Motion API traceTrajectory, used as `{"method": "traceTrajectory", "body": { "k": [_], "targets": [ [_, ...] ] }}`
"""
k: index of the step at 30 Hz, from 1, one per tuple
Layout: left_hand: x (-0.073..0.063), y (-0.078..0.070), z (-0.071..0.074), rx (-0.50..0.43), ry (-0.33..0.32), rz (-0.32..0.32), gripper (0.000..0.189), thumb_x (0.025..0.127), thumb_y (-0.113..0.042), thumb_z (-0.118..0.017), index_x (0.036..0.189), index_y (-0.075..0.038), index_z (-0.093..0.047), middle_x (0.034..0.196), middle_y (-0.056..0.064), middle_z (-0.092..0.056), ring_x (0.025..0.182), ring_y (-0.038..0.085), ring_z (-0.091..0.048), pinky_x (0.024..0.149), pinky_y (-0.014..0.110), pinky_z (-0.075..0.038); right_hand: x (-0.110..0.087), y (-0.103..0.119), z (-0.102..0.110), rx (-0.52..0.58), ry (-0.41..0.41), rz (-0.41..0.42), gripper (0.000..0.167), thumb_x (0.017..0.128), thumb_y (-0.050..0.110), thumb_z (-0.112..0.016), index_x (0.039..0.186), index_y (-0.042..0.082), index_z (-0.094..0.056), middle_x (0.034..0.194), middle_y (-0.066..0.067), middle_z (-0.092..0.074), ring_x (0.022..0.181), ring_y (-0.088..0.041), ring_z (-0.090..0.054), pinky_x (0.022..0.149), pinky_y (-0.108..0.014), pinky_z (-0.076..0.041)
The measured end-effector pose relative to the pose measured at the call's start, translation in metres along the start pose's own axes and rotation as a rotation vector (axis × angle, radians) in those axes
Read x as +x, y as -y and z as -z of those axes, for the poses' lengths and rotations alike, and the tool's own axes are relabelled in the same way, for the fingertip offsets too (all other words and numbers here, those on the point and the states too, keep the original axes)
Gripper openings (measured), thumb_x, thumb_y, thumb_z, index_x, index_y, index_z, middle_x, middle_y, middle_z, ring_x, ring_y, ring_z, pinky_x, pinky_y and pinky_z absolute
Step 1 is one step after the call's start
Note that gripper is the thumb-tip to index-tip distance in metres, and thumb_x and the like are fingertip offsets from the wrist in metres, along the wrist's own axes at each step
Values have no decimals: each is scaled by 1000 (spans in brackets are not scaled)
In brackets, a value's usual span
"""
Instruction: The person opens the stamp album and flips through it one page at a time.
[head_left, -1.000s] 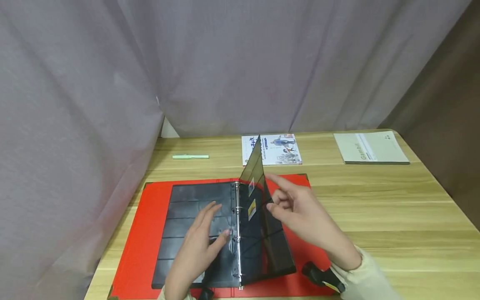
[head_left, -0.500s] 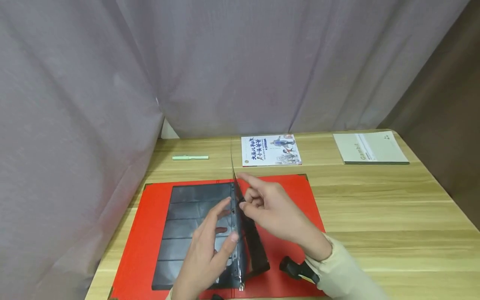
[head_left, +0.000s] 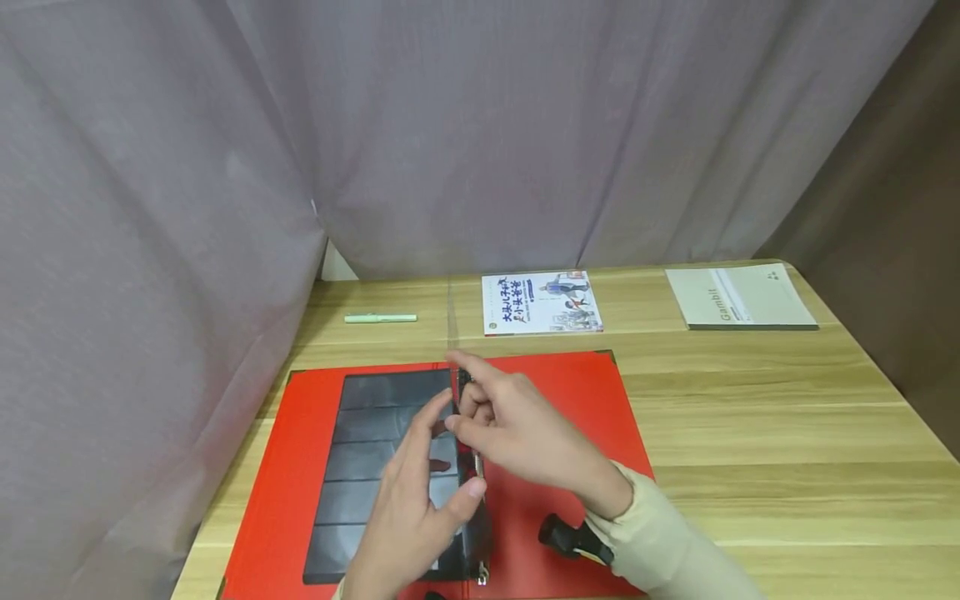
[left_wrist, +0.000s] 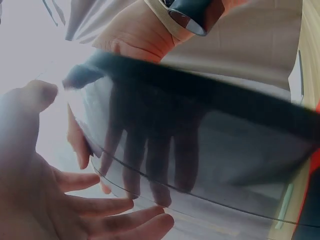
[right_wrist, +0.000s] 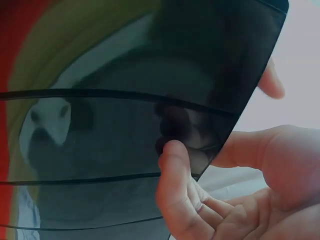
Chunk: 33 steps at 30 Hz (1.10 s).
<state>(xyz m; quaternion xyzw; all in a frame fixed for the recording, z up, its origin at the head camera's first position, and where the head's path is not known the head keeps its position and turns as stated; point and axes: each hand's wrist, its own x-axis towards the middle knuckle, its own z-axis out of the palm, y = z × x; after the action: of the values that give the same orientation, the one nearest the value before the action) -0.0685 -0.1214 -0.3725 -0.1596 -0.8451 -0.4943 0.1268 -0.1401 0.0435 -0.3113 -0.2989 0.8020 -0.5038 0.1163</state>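
Observation:
A red ring binder [head_left: 558, 383] lies spread on the table, with dark pocket pages [head_left: 375, 429] flat on its left half. My right hand [head_left: 517, 425] pinches the outer edge of a translucent black pocket page [right_wrist: 110, 140], which stands nearly edge-on in the head view; the index finger points forward. Facing it, my left hand [head_left: 412, 508] has its fingers spread above the left pages. In the left wrist view the raised page [left_wrist: 240, 150] curves close to the left fingers [left_wrist: 115, 217]; whether they touch it I cannot tell. Most of the metal rings [head_left: 480, 467] are hidden.
Behind the binder lie a pale green pen [head_left: 380, 317], a picture book [head_left: 542, 302] and a Gambit pad [head_left: 741, 296] on the wooden table [head_left: 750, 400]. A grey curtain [head_left: 480, 142] hangs at the back and left.
My right hand has moved left with the page, swinging it over the rings from the right side towards the left. My left hand has stayed nearly in place. The binder's right cover is now bare.

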Motion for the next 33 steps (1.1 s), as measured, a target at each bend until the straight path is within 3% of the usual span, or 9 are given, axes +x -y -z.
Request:
{"method": "traceTrajectory", "body": {
  "k": [5, 10, 18, 24, 28, 33],
  "targets": [
    [-1, -2, 1, 14, -25, 51, 77, 91, -40, -71, 156, -24, -34, 145, -5, -52, 123, 19, -54, 80, 37, -57, 3, -1, -2, -18, 42, -6, 71, 95, 12, -68, 156, 4, -32, 72, 6, -62, 57, -11, -58, 59, -29, -49],
    [-6, -2, 5, 62, -63, 62, 77, 90, -39, -72, 156, -25, -34, 149, -4, -48, 123, 18, -54, 81, 37, -58, 3, -2, 0, -26, 58, -3, 74, 97, 24, -69, 157, 7, -29, 79, 7, -64, 60, -12, -61, 58, -30, -49],
    [-16, -2, 15, 194, -129, 84, 75, 88, -38, -74, 153, -26, -39, 142, 0, -56, 113, 20, -64, 78, 40, -58, -3, -11, 11, -118, -32, -27, 76, 96, 27, -71, 158, 11, -30, 92, 9, -65, 71, -11, -62, 66, -31, -54],
    [-19, 1, 23, 231, -172, 90, 69, 88, -28, -76, 149, -19, -45, 139, -1, -59, 107, 18, -66, 77, 46, -58, -3, -30, 29, -196, -97, -26, 71, 96, 26, -71, 155, 10, -36, 102, 5, -63, 85, -12, -63, 77, -33, -55],
    [-23, 7, 29, 248, -205, 21, 66, 86, -16, -77, 146, -15, -49, 132, 1, -63, 104, 18, -67, 77, 46, -58, -1, -51, 40, -239, -128, -31, 59, 96, 22, -69, 148, 6, -46, 104, 2, -64, 92, -15, -62, 80, -34, -55],
    [-27, 15, 35, 222, -253, -179, 56, 86, -7, -74, 139, -9, -59, 126, 6, -67, 102, 20, -67, 85, 28, -56, 1, -79, 49, -269, -127, -54, 51, 97, 22, -68, 142, 3, -51, 110, -3, -67, 99, -19, -64, 83, -39, -55]
  ]
}}
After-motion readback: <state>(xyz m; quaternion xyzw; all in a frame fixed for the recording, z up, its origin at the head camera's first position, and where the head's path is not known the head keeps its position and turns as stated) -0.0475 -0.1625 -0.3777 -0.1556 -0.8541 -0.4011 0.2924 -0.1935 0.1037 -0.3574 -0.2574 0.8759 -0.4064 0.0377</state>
